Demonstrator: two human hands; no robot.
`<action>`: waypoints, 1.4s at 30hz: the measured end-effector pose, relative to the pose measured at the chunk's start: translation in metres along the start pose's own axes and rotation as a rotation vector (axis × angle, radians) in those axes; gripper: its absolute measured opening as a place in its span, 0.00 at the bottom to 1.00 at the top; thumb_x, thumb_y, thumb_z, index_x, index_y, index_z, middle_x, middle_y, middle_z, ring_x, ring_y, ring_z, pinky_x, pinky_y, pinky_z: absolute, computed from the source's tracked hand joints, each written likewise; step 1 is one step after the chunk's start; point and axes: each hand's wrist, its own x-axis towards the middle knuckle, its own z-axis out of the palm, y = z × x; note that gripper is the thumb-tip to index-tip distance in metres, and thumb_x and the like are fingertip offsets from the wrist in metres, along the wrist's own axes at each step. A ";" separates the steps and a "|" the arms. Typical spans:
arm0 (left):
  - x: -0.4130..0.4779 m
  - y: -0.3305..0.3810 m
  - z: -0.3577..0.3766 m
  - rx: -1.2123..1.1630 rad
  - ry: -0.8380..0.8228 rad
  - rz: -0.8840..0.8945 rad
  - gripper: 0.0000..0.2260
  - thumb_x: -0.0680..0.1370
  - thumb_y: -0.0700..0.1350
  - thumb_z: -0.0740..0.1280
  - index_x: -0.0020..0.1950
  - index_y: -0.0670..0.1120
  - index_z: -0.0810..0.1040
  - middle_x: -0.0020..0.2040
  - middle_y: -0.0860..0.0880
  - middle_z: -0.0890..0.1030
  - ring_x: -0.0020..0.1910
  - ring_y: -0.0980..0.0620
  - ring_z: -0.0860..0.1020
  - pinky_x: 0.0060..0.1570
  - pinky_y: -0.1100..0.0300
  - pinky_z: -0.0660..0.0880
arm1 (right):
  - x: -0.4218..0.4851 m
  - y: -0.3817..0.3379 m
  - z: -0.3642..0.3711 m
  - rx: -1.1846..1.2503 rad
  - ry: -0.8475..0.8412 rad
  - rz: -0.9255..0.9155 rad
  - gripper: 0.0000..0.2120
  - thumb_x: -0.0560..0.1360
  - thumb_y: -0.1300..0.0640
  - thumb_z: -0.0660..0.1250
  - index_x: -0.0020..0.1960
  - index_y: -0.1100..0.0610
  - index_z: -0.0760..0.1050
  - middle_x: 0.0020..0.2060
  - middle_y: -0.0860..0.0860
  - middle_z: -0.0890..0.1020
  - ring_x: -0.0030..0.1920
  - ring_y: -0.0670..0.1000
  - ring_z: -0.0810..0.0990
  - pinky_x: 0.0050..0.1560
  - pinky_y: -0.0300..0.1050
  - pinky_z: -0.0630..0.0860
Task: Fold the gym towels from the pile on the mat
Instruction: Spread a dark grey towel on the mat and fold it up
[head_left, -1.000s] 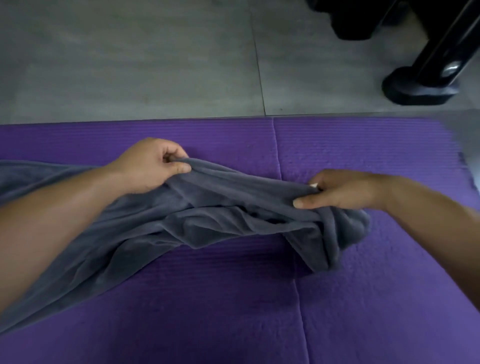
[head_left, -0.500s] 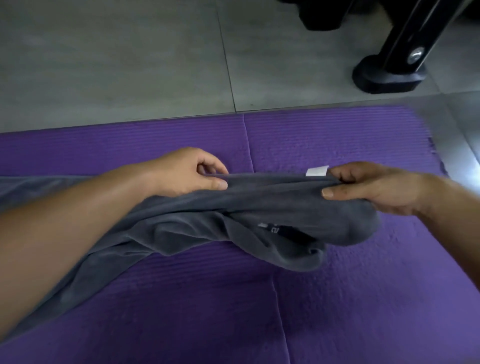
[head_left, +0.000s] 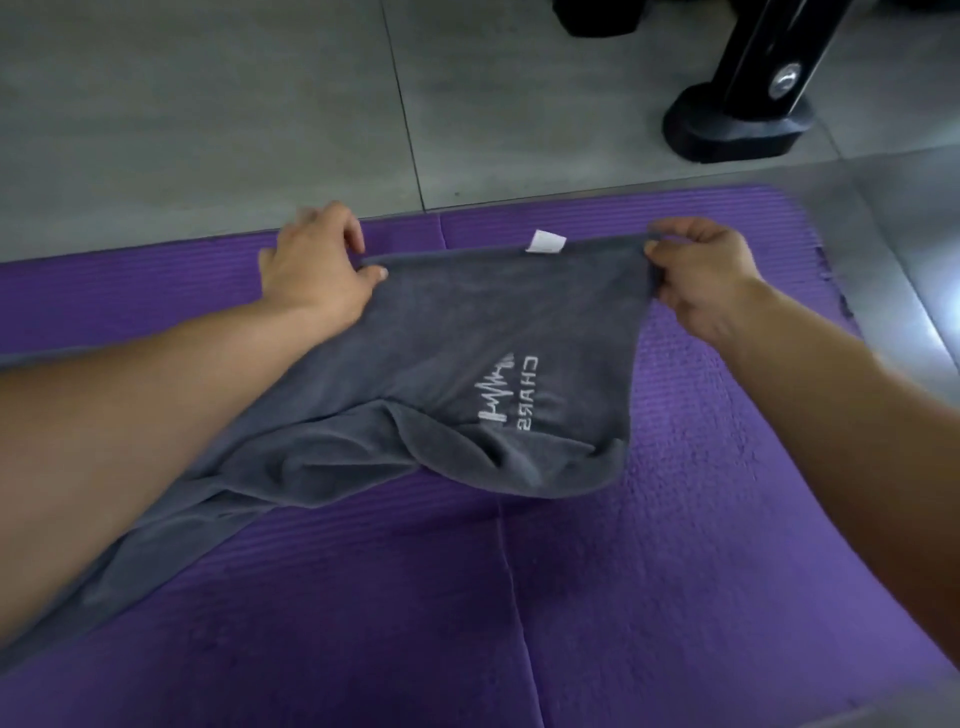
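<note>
The hands have moved apart since half a second ago. The towel (head_left: 467, 332), bunched then, now lies stretched along its far edge on the mat (head_left: 727, 519), with a white logo (head_left: 506, 395) showing. The left hand (head_left: 317, 270) has a pinching grip on the far left corner, and the right hand (head_left: 701, 275) pinches the far right corner. The tag (head_left: 544, 242) stands up between them. The left fingers are blurred. The towel's near left part runs under the left forearm and out of view. A fold hides the logo's last letters.
</note>
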 end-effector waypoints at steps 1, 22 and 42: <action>-0.001 0.001 0.003 0.060 0.028 0.009 0.14 0.75 0.52 0.75 0.54 0.51 0.74 0.62 0.46 0.73 0.65 0.42 0.71 0.65 0.44 0.66 | 0.009 0.002 0.006 -0.022 0.056 -0.011 0.09 0.76 0.66 0.70 0.55 0.56 0.80 0.47 0.56 0.84 0.43 0.52 0.85 0.48 0.52 0.85; -0.154 -0.019 0.033 0.178 -0.484 0.052 0.27 0.82 0.65 0.46 0.81 0.61 0.57 0.83 0.51 0.39 0.80 0.55 0.34 0.78 0.41 0.38 | -0.167 0.090 -0.003 -0.158 -0.087 0.276 0.11 0.78 0.56 0.71 0.37 0.56 0.78 0.37 0.55 0.83 0.37 0.51 0.83 0.41 0.49 0.82; -0.156 0.003 0.060 0.378 -0.420 -0.028 0.36 0.80 0.68 0.54 0.82 0.58 0.45 0.82 0.48 0.34 0.80 0.48 0.33 0.75 0.32 0.40 | -0.162 0.135 -0.114 -1.065 0.073 0.048 0.25 0.76 0.33 0.62 0.37 0.55 0.68 0.31 0.48 0.73 0.39 0.57 0.73 0.39 0.48 0.67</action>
